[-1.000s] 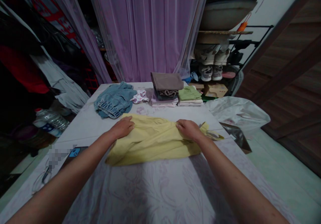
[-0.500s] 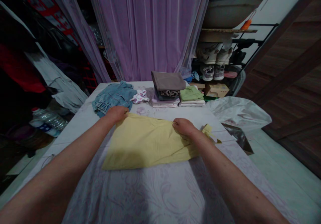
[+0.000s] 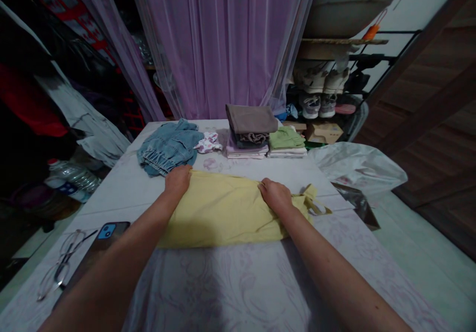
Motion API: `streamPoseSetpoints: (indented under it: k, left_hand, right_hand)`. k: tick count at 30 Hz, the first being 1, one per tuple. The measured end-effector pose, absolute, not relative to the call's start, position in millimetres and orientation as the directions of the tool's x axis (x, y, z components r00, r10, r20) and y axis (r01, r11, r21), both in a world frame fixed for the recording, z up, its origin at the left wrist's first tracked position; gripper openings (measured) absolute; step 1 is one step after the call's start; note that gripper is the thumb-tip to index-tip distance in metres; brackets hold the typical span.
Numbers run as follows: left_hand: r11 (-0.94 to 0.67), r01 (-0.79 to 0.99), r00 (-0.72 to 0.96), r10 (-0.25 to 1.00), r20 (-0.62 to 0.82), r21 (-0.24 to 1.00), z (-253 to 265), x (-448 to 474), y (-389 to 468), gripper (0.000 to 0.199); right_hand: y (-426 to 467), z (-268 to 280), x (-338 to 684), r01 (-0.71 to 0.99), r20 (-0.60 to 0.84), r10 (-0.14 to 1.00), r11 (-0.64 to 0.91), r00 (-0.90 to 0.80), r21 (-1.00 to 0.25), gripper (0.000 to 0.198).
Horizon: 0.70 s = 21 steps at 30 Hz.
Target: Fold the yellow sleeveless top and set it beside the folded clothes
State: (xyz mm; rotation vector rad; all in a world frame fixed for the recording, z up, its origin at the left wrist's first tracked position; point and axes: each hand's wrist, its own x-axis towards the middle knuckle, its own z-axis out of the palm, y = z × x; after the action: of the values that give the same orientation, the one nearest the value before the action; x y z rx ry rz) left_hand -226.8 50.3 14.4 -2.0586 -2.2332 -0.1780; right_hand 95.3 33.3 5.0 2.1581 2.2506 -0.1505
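Note:
A yellow cloth garment lies spread on the patterned white tablecloth, with a strip or tie at its right end. My left hand is closed on its far left corner. Along the same far edge, farther right, my right hand pinches the fabric. Just beyond my left hand sits a crumpled blue denim garment, beside a small white-and-pink printed cloth. Behind the yellow garment stands a stack of folded clothes with a brown one on top. A folded green garment tops the pile to its right.
At the left edge of the table lie eyeglasses and a phone, partly behind my left forearm. A clear plastic bag bulges at the right edge. Purple curtains hang behind, next to a rack with shoes.
My left hand has come slightly nearer, and the garment's near left corner is now behind my forearm. My left forearm has shifted right, uncovering the phone and eyeglasses. Both hands keep their hold.

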Motion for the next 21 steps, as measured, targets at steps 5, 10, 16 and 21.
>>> streamPoseSetpoints:
  k: [5, 10, 16, 21]
  left_hand:
    - [-0.135, 0.986, 0.106, 0.957, 0.272, 0.093, 0, -200, 24, 0.038]
    - [-0.241, 0.966, 0.237, 0.97, 0.048, 0.095, -19, -179, -1, 0.049]
    - [-0.2, 0.977, 0.203, 0.979, -0.031, 0.067, -21, -178, 4, 0.053]
    - [-0.137, 0.99, 0.139, 0.989, -0.059, 0.047, -1, -197, 33, 0.052]
  right_hand:
    - [30, 4, 95, 0.996, -0.077, 0.997, 0.009, -0.016, -0.089, 0.035]
    - [33, 9, 98, 0.994, -0.064, 0.997, 0.039, -0.045, -0.099, 0.037]
    - [34, 10, 101, 0.983, -0.029, 0.984, 0.173, -0.175, -0.061, 0.029]
    - [30, 12, 105, 0.986, -0.106, 0.99, 0.082, -0.098, -0.144, 0.039]
